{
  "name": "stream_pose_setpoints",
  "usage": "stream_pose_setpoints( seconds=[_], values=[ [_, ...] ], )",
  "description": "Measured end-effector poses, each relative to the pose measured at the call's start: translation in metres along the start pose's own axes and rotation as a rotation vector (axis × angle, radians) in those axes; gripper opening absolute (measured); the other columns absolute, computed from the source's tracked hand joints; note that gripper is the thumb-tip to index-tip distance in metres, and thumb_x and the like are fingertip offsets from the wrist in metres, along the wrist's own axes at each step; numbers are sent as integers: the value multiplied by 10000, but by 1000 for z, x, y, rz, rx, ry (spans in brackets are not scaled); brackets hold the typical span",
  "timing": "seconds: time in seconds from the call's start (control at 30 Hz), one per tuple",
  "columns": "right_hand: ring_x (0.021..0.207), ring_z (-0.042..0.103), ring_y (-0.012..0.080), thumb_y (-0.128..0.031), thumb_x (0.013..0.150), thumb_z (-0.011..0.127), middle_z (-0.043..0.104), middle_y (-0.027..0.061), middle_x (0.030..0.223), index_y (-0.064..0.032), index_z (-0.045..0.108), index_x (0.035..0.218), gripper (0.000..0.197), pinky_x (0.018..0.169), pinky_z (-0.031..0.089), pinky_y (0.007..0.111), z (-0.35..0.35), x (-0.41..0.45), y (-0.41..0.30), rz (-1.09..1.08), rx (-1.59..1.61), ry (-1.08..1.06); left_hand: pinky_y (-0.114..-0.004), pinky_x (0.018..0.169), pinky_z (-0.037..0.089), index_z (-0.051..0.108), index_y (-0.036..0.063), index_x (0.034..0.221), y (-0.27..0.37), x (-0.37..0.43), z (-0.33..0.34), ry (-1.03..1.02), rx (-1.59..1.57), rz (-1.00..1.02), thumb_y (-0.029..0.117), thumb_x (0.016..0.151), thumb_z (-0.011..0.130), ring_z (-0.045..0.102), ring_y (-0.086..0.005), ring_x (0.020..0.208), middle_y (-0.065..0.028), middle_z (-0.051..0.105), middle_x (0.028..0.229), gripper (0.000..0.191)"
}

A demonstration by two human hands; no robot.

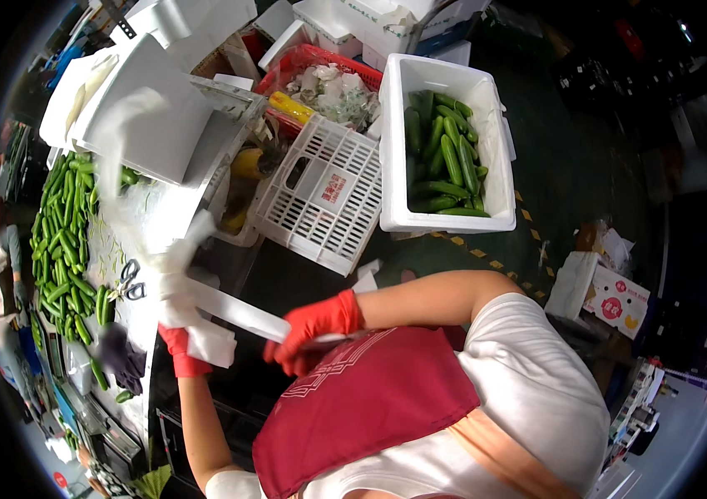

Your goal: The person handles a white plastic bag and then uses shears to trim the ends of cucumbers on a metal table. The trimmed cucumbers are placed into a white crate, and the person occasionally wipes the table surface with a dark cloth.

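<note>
Both my hands wear red gloves. My left hand (185, 351) is at the table's near edge, closed on a bunch of white sheet material (182, 299), paper or thin foam, whose strips trail up over the table, blurred. My right hand (313, 330), in front of the red apron, is at the end of a white strip (244, 315) running from that bunch; its fingers are blurred and partly hidden. Black-handled scissors (133, 280) lie on the table past my left hand. Many green cucumbers (63, 243) are heaped behind them, and a dark cloth (124, 358) lies closer.
A white foam box (391, 143) holds several cucumbers. Beside it stand a white slatted plastic crate (328, 187) and a red basket (303, 56) of crumpled wrapping. A large foam box (147, 112) sits on the table. Other people are at the far left. A printed carton (615, 302) stands right.
</note>
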State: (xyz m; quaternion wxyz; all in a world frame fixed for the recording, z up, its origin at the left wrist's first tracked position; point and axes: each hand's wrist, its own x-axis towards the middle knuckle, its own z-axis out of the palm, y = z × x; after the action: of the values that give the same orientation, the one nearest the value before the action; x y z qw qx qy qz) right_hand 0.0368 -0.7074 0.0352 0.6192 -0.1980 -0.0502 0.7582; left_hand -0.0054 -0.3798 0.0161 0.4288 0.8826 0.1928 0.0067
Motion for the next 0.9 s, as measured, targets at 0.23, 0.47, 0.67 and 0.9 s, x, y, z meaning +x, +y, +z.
stream_pose_setpoints(
  seconds=[0.23, 0.47, 0.67, 0.9],
  values=[
    [858, 664, 160, -135, 847, 627, 688, 76, 918, -23, 658, 1006, 198, 730, 527, 305, -9, -32, -86, -616, -1612, 650, -371, 610, 533, 681, 52, 857, 105, -28, 41, -876, 184, 375, 342, 849, 632, 685, -307, 737, -136, 687, 771, 295],
    [717, 630, 135, -222, 844, 730, 658, 67, 870, -27, 582, 1134, 379, 650, 501, 267, 17, -34, -64, -340, -111, 270, -355, 643, 539, 662, 38, 932, 109, 37, 68, -284, -407, 229, 283, 836, 662, 651, -294, 702, -132, 665, 819, 263],
    [678, 666, 256, -175, 814, 707, 666, 117, 854, -21, 579, 1167, 406, 621, 533, 368, -8, -71, -80, -184, -1274, 446, -361, 669, 541, 670, 25, 830, 73, 52, 88, -240, 696, 49, 234, 804, 693, 647, -325, 692, -134, 643, 728, 213],
    [1014, 642, 211, -164, 840, 664, 649, 145, 1094, -42, 581, 1249, 435, 882, 509, 341, -78, -109, -155, -874, -496, 184, -336, 723, 524, 540, 30, 1236, 229, 67, 135, -423, -395, 502, 233, 803, 710, 665, -219, 802, -104, 675, 877, 507]
  ],
)
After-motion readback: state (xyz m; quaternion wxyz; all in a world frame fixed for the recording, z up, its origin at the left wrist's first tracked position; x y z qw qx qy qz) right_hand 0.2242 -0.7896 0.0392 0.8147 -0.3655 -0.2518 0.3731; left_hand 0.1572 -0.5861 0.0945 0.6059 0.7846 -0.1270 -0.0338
